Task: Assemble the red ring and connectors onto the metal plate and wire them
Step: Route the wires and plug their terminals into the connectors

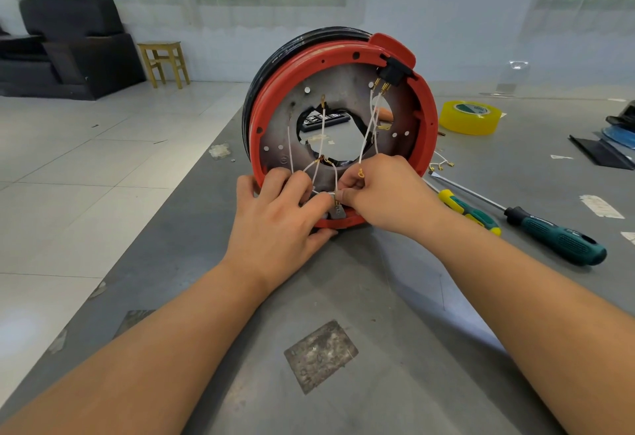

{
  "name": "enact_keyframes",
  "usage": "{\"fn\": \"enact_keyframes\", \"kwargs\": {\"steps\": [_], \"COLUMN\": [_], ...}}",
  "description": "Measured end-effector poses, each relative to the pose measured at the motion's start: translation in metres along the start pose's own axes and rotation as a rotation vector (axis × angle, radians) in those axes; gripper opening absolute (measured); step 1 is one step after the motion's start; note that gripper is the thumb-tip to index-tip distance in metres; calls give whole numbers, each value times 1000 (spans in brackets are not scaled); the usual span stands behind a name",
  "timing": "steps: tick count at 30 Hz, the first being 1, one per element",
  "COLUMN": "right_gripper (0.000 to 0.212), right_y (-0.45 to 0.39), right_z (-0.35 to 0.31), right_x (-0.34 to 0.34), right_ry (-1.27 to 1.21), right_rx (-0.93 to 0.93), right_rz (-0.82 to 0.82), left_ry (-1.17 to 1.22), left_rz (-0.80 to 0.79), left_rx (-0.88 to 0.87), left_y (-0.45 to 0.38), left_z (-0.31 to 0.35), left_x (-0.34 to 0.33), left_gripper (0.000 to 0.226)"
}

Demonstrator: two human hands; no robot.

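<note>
A red ring (431, 115) frames a dark metal plate (347, 80) that stands on edge on the grey table (343, 297), with a black coil behind it. Thin white wires (323, 132) with brass terminals hang across the plate's central opening. A black connector (393, 72) sits at the ring's upper right. At the ring's bottom, my left hand (278, 214) grips the rim and pinches a wire. My right hand (385, 194) pinches a wire terminal beside a small grey connector (338, 212); a ring terminal (360, 171) sticks up above its fingers.
Two screwdrivers lie to the right: a yellow-green one (470, 211) and a dark teal one (556, 235). A yellow tape roll (469, 118) sits behind them. Spare wired terminals (441, 164) lie by the ring. A taped patch (321, 355) marks the near table. Table's left edge drops to tiled floor.
</note>
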State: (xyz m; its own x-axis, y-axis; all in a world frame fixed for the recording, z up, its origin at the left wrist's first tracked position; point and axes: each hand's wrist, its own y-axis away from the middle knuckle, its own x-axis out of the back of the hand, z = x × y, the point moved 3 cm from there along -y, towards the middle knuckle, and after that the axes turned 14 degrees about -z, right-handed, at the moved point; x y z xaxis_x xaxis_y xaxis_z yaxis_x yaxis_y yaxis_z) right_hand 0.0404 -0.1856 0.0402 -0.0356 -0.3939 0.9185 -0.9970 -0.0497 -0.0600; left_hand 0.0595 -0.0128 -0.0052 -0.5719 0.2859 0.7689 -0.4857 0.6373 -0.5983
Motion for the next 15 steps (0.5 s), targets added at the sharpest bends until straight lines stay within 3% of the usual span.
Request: {"fn": "enact_keyframes", "kwargs": {"steps": [15], "right_gripper": [12], "right_y": [1], "right_z": [-1], "right_x": [0], "right_ry": [-89], "right_rx": [0], "right_rz": [13], "left_ry": [1], "left_rz": [48], "left_rx": [25], "left_y": [-1], "left_z": [1], "left_x": [5], "left_gripper": [36]}}
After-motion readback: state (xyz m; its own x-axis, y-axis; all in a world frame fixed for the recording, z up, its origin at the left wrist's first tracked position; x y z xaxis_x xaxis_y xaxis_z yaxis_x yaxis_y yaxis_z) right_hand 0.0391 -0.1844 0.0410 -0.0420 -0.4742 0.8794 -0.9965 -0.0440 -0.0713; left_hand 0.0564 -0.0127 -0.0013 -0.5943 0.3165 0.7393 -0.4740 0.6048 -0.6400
